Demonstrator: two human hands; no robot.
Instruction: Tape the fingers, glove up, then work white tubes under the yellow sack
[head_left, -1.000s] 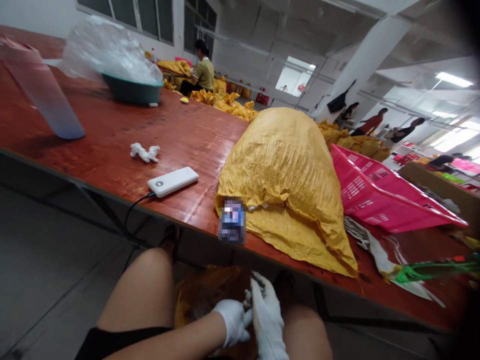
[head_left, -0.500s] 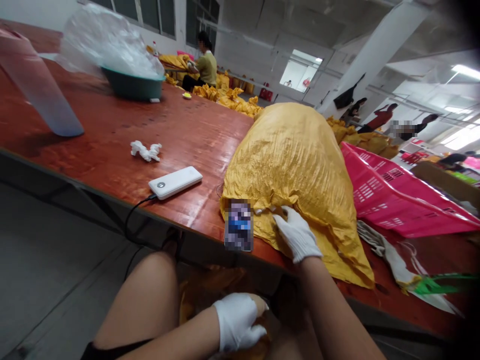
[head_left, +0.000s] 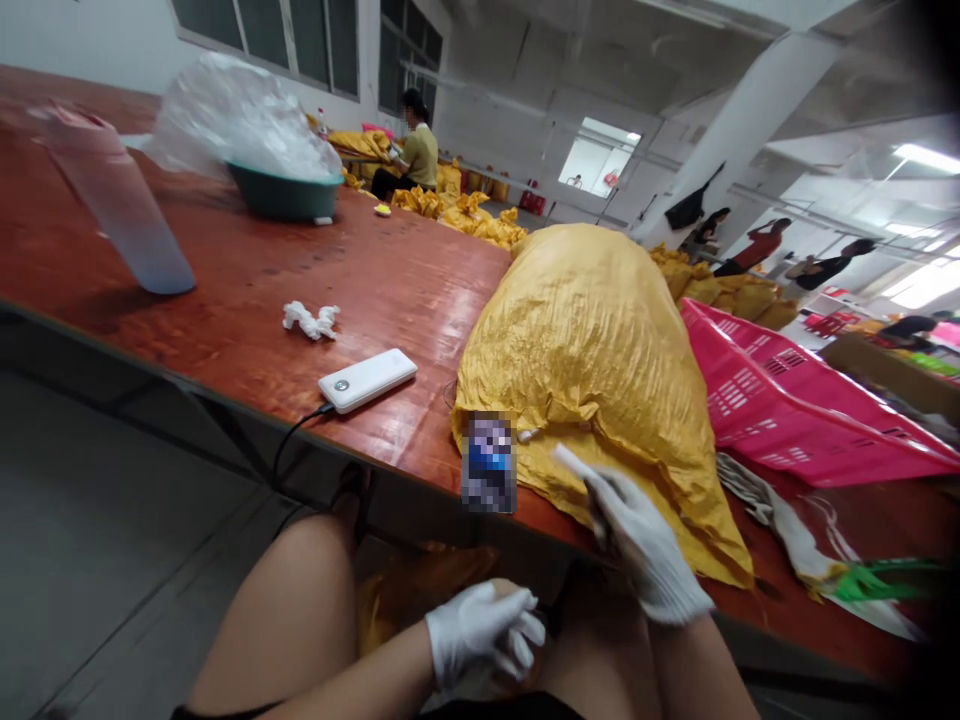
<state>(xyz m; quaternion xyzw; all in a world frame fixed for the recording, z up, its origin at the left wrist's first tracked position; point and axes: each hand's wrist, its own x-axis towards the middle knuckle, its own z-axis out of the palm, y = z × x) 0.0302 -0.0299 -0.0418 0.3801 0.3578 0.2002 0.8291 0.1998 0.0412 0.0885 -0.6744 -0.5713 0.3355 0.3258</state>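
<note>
My right hand point(head_left: 645, 545), in a white knit glove, is in front of the big yellow woven sack point(head_left: 581, 330), blurred by motion. Its fingers are closed on a small white stick-like piece point(head_left: 574, 462) that juts out toward the sack; its exact kind is unclear. Over my lap, my left hand point(head_left: 487, 630), gloved in white, has its fingers loosely bent and apart, with nothing visible in them. A phone point(head_left: 489, 462), its screen blurred out, leans on the sack's lower left corner. Some small white bits point(head_left: 527, 436) show at the fold of the sack.
A white power bank point(head_left: 367, 380) with a black cable, crumpled tissue point(head_left: 311, 321), a bottle point(head_left: 124, 205) and a green basin point(head_left: 285, 192) with clear plastic stand on the red table point(head_left: 405, 290). Right of the sack are a pink basket point(head_left: 795, 400) and a grey cloth point(head_left: 772, 510). Several people are farther back.
My right hand has drawn back from the sack's fold, toward me and right, with the white piece in its fingers. The left hand stays over my lap, its fingers showing more.
</note>
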